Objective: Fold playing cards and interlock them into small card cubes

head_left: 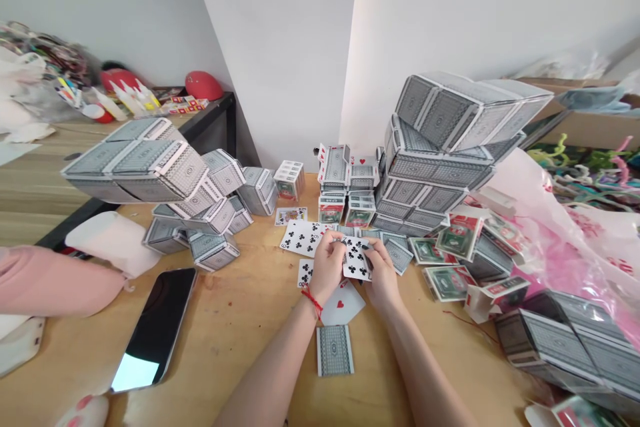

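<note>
Between my two hands is a playing card (356, 259), a club card held face up above the table. My left hand (330, 260), with a red string at the wrist, pinches its left edge. My right hand (383, 273) pinches the right edge, thumb on the face. Beneath the hands lies an ace of hearts (341, 305), partly covered. Nearer to me a patterned card (335, 349) rests back up. More face-up club cards (299, 238) spread to the left of my hands, and a king card (291, 215) lies beyond them.
Structures of folded cards rise at left (140, 160) and right (425, 167). Green and red card boxes (457, 237) are scattered at right beside pink plastic (565, 240). A phone (157, 327) and a pink cloth-like item (60, 280) lie at left. A wall (300, 47) stands behind.
</note>
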### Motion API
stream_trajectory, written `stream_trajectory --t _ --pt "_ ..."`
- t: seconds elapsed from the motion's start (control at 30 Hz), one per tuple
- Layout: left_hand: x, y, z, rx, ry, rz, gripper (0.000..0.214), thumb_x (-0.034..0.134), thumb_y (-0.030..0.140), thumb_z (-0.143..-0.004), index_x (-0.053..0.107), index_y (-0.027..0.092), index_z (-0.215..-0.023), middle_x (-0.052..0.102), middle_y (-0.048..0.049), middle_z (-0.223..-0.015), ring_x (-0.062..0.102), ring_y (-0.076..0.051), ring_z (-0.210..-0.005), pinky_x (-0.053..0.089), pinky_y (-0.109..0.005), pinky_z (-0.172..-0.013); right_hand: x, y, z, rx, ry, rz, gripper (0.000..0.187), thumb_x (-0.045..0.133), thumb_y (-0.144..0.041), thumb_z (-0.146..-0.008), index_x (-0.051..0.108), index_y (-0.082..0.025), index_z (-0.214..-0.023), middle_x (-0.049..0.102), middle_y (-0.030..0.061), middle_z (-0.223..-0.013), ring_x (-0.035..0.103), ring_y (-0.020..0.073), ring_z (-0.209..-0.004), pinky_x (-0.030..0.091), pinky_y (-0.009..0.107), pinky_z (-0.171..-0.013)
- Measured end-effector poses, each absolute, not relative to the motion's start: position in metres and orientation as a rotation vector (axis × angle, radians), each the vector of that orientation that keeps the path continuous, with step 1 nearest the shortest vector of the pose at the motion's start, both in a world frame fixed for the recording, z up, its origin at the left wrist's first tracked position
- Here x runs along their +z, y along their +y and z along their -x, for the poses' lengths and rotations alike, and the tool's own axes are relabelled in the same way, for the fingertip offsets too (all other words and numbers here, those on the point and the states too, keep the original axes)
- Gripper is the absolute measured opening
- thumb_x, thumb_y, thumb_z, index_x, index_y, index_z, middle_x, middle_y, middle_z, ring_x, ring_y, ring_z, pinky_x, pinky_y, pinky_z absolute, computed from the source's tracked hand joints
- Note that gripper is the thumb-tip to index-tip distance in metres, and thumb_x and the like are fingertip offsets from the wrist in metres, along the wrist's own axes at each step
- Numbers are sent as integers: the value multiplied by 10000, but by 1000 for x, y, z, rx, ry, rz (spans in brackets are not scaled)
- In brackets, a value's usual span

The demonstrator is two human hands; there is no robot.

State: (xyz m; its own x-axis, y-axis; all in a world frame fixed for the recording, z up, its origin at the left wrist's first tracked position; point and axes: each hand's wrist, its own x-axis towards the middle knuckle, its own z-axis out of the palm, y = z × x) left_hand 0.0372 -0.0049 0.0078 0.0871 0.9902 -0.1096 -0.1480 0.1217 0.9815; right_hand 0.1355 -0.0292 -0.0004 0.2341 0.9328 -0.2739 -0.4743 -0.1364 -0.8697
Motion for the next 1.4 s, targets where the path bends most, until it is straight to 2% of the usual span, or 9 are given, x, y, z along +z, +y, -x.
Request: stream_trajectory --t 0.37,0.57,0.77,1.0,1.17,1.3,1.4 --pt "11 -3 -36 1199 1140 -1073 70 442 177 -635 504 159 -661 371 58 -495 339 -58 -449 260 -171 -433 -2 -29 -136 1303 -627 1127 66 472 -231 -658 514 -232 -710 468 -57 -572 417 115 -472 313 215 -433" --pt "7 -1 -34 1234 1132 -986 137 450 160 -609 549 150 -703 433 43 -544 367 -64 -481 292 -176 -457 2 -30 -134 1312 -651 1089 145 469 -234 -646 565 -202 -749 535 -12 -725 460 123 -566 344 215 -461" --pt "9 -3 -35 1198 1132 -1032 164 434 168 -617 577 152 -697 449 32 -551 366 -71 -484 289 -183 -460 3 -30 -132 1316 -621 1115 110 504 -252 -649 541 -225 -749 487 -31 -587 423 121 -488 323 223 -443" --pt "7 -3 -35 1195 1132 -1101 158 424 163 -632 579 158 -663 443 35 -537 357 -72 -476 285 -187 -466 0 -28 -134 1352 -586 1077 59 535 -233 -627 533 -226 -686 450 -35 -548 411 119 -472 329 227 -426" --pt "10 1 -23 1109 1107 -1273 159 451 177 -665 609 169 -681 479 27 -541 396 -85 -494 298 -195 -478 -2 -29 -136 1419 -546 1049 97 537 -212 -624 547 -214 -720 497 -41 -581 453 106 -478 354 214 -421" --pt "10 7 -10 1046 1074 -1368 199 453 200 -705 643 172 -759 571 -13 -666 475 -114 -580 339 -209 -518 2 -30 -132 1530 -567 1015 189 509 -309 -686 540 -222 -851 488 -52 -552 474 118 -435 355 217 -349" --pt "7 11 -5 1033 1077 -1432 216 454 189 -716 656 178 -791 596 -21 -713 487 -119 -599 345 -213 -531 5 -30 -128 1525 -539 1067 257 499 -421 -721 512 -224 -885 441 -76 -483 440 108 -355 331 209 -289"
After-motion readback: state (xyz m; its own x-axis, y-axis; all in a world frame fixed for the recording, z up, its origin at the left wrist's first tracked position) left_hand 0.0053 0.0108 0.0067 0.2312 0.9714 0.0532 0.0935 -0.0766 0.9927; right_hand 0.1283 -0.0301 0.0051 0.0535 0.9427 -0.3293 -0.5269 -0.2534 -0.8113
